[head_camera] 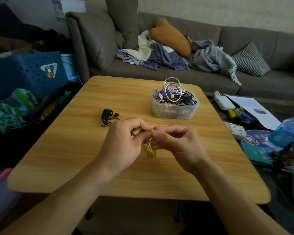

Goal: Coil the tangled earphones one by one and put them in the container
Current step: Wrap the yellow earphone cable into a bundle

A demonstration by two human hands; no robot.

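Over the middle of the wooden table (61,158), my left hand (124,143) and my right hand (176,145) meet and both pinch a yellow pair of earphones (149,150). Its cord hangs in a small tangle between the hands, just above the tabletop. One earbud shows at my left fingertips. A black pair of earphones (107,117) lies bunched on the table, beyond my left hand. At the back right of the table stands a clear plastic container (175,110) heaped with several coiled earphones of mixed colours, a white loop sticking up out of it.
A grey sofa (244,82) with cushions and blankets runs behind the table. Blue crates (24,72) and clothes crowd the left side. To the right lie papers, a white adapter (225,102), a remote and a blue water bottle (288,128).
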